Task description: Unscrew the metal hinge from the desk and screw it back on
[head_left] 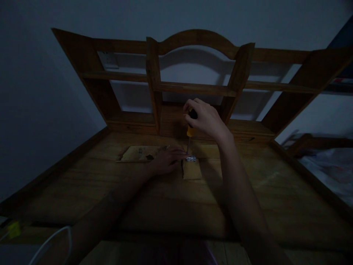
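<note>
Wooden hutch point(193, 88), arched top rail point(196, 37), open shelves point(116, 76); adjoining wooden tabletop point(264, 198); plain wall point(124, 18) behind; lighting dim, bluish.

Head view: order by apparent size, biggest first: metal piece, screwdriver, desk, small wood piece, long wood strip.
1. Desk
2. Long wood strip
3. Small wood piece and screwdriver: unsure, as the right hand hides part of the screwdriver
4. Metal piece
</note>
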`<state>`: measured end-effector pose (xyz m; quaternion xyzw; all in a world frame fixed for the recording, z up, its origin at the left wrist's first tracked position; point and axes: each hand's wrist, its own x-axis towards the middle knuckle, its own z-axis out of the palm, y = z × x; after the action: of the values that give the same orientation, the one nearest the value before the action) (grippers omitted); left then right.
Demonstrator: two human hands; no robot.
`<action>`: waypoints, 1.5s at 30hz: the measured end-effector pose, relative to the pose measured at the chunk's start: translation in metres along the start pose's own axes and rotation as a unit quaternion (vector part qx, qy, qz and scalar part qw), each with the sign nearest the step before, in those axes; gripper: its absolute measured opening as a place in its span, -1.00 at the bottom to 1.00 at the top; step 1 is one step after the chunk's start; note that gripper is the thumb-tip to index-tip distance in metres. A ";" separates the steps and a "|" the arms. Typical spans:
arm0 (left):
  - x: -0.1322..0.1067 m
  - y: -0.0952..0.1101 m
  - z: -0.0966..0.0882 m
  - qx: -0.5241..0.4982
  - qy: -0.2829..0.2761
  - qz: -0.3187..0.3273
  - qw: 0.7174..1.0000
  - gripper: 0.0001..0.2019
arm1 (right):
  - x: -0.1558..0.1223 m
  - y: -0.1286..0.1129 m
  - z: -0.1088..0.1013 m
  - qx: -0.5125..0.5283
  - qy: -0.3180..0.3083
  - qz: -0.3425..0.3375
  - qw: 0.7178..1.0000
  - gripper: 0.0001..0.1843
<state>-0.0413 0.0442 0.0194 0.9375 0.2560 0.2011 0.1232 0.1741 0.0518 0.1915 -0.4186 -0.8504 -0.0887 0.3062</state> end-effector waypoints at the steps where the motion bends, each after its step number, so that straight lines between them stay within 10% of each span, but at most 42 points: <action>1: 0.000 0.000 0.000 0.001 0.000 0.001 1.000 -0.46 | 0.000 0.000 -0.001 0.006 -0.001 -0.002 1.000 -0.77; 45: 0.001 0.005 -0.003 0.008 0.002 -0.006 1.000 -0.49 | -0.002 0.000 -0.004 0.053 -0.017 0.005 0.998 -0.73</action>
<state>-0.0392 0.0409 0.0239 0.9366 0.2633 0.1997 0.1166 0.1762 0.0491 0.1934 -0.4075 -0.8568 -0.0350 0.3140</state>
